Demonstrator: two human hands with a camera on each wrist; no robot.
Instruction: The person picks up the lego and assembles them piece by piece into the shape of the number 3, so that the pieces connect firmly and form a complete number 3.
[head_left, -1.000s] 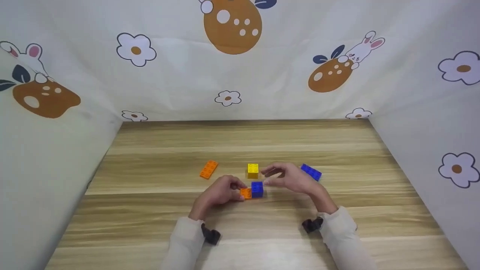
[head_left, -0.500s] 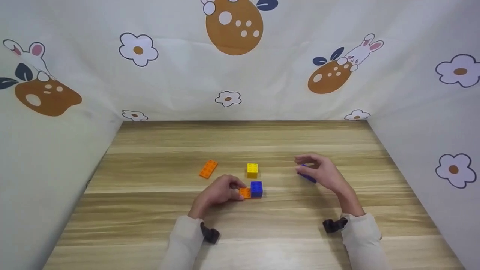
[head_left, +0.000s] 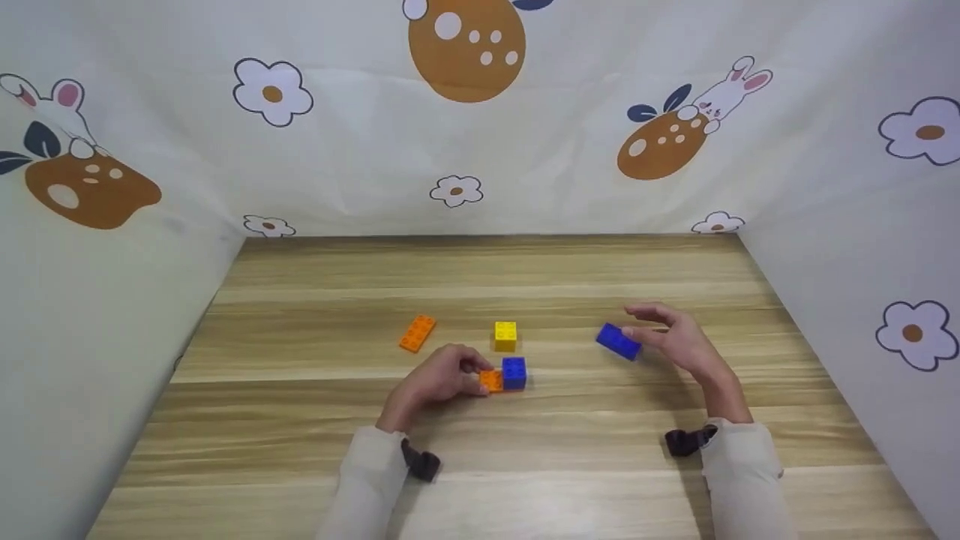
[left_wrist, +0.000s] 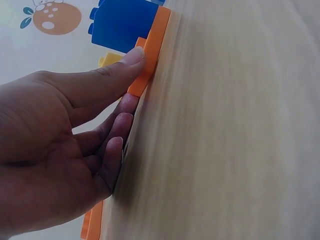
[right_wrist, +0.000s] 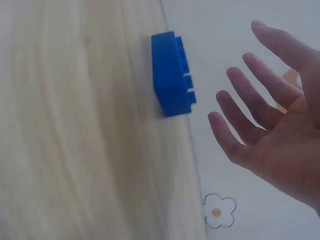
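Note:
My left hand (head_left: 448, 375) pinches the left end of a flat orange building brick (left_wrist: 156, 45) between thumb and fingers, low at the table. On that brick's right end stands a square blue brick (head_left: 514, 373), studs up. Over to the right, my right hand (head_left: 681, 341) hovers by a long blue brick (head_left: 618, 342), its thumb overlapping that brick in the head view. In the right wrist view the fingers are spread and apart from the long blue brick (right_wrist: 171, 75), which lies on the table with studs up.
A square yellow brick (head_left: 505, 336) sits behind the joined bricks. Farther left lies another flat orange brick (head_left: 417, 333). Patterned cloth (head_left: 360, 150) walls the wooden table (head_left: 495, 465) at the back and both sides.
My right hand has moved right, away from the square blue brick, passing over the long blue brick to its right side. The left hand keeps its pinch on the orange brick.

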